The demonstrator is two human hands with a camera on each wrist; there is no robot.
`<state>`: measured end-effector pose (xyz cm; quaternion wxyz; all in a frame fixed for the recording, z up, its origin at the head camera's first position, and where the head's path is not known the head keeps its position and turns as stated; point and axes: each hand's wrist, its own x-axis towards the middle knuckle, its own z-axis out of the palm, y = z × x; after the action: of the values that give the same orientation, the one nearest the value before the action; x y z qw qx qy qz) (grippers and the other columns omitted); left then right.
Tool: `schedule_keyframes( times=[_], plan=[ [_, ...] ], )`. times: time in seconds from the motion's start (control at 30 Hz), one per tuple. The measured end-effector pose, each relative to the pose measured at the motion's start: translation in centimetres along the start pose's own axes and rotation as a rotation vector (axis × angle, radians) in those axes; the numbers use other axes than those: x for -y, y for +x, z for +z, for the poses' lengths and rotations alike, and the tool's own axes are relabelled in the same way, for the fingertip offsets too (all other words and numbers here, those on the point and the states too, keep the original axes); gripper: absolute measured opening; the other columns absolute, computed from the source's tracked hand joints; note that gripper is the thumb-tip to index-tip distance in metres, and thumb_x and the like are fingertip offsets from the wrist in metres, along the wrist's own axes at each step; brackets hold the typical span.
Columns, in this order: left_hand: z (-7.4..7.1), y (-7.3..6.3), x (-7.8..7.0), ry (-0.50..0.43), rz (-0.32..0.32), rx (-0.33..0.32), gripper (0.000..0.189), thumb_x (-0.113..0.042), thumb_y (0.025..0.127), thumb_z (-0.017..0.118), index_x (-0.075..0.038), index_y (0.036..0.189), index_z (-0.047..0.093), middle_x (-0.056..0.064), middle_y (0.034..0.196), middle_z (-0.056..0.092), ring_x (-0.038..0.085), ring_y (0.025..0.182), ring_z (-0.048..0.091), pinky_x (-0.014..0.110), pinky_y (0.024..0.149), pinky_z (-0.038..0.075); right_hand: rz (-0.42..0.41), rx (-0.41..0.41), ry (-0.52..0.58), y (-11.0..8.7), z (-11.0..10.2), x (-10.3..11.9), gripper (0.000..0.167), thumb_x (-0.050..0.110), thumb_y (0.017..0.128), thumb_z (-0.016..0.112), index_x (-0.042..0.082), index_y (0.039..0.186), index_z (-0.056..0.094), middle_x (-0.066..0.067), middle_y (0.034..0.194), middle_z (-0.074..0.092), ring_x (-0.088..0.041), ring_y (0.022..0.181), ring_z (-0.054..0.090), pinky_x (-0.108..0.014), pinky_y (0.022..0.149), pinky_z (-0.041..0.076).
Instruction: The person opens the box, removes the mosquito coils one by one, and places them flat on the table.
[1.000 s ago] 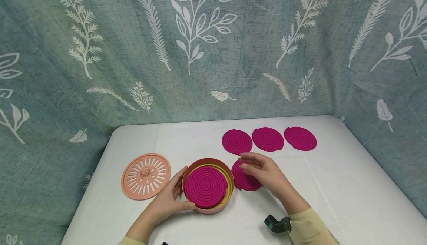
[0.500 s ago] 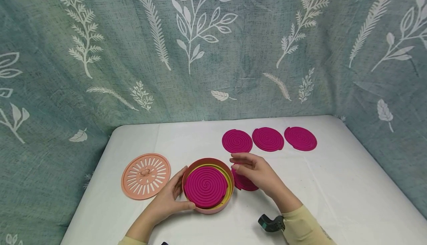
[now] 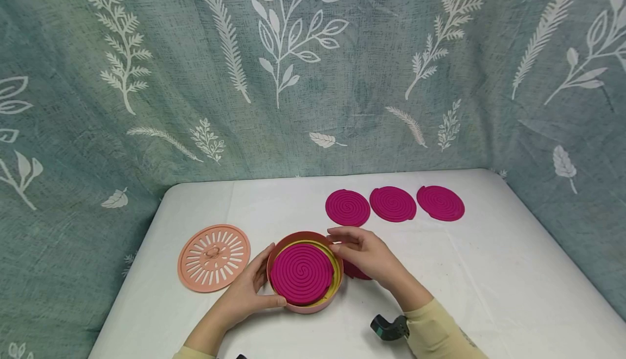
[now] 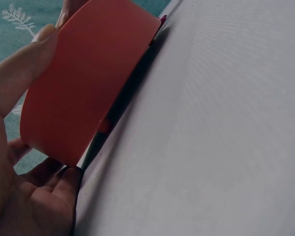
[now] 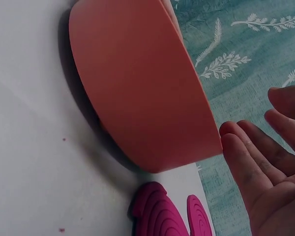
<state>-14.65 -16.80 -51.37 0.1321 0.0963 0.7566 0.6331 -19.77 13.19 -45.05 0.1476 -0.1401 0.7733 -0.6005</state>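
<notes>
A round salmon-pink box (image 3: 305,310) stands in front of me, with a magenta mosquito coil (image 3: 301,273) lying over its yellow inside. My left hand (image 3: 244,296) grips the box from the left, thumb at the front and fingers round the side. In the left wrist view the thumb (image 4: 39,56) presses on the box's outer wall (image 4: 88,78). My right hand (image 3: 369,256) is at the far right of the rim, fingers loosely extended and fingertips right at the wall in the right wrist view. Beneath that hand lies another mosquito coil (image 3: 357,272), partly hidden.
Three more magenta coils lie in a row at the back: a left one (image 3: 348,207), a middle one (image 3: 393,204) and a right one (image 3: 440,203). A slotted salmon-pink lid (image 3: 214,266) rests to the left of the box. Patterned green cloth (image 3: 274,142) hangs behind the white table (image 3: 513,294).
My right hand has moved left from over the loose coil to the box's rim, covering more of that coil. The left hand and the box stay in place.
</notes>
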Motion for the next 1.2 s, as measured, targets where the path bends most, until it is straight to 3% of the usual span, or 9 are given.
schedule_keyframes(
  times=[0.5, 0.83, 1.2],
  plan=[
    [0.1, 0.1, 0.2, 0.010, -0.006, -0.004, 0.117, -0.025, 0.063, 0.096, -0.030, 0.157, 0.025, -0.005, 0.158, 0.028, 0.010, 0.143, 0.027, 0.019, 0.113, 0.027, -0.010, 0.151, -0.124, 0.8, 1.1, 0.6, 0.052, 0.031, 0.094, 0.069, 0.008, 0.139, 0.056, -0.013, 0.136, 0.058, -0.023, 0.119, 0.059, -0.034, 0.094, 0.056],
    [0.0, 0.1, 0.4, 0.024, -0.012, -0.006, 0.117, -0.027, 0.063, 0.095, -0.030, 0.157, 0.025, -0.006, 0.157, 0.029, 0.010, 0.143, 0.028, 0.019, 0.112, 0.028, -0.029, 0.229, -0.151, 1.5, 2.3, 0.8, 0.058, 0.028, 0.093, 0.072, 0.008, 0.143, 0.051, -0.013, 0.139, 0.055, -0.028, 0.126, 0.054, -0.033, 0.101, 0.051],
    [-0.1, 0.1, 0.4, 0.034, -0.008, -0.004, 0.117, -0.028, 0.063, 0.095, -0.032, 0.156, 0.025, -0.005, 0.157, 0.029, 0.010, 0.143, 0.029, 0.019, 0.112, 0.028, -0.101, 0.162, -0.409, 2.0, 3.4, 1.1, 0.057, 0.033, 0.091, 0.073, 0.015, 0.142, 0.054, -0.002, 0.133, 0.061, -0.018, 0.122, 0.057, -0.041, 0.102, 0.050]
  ],
)
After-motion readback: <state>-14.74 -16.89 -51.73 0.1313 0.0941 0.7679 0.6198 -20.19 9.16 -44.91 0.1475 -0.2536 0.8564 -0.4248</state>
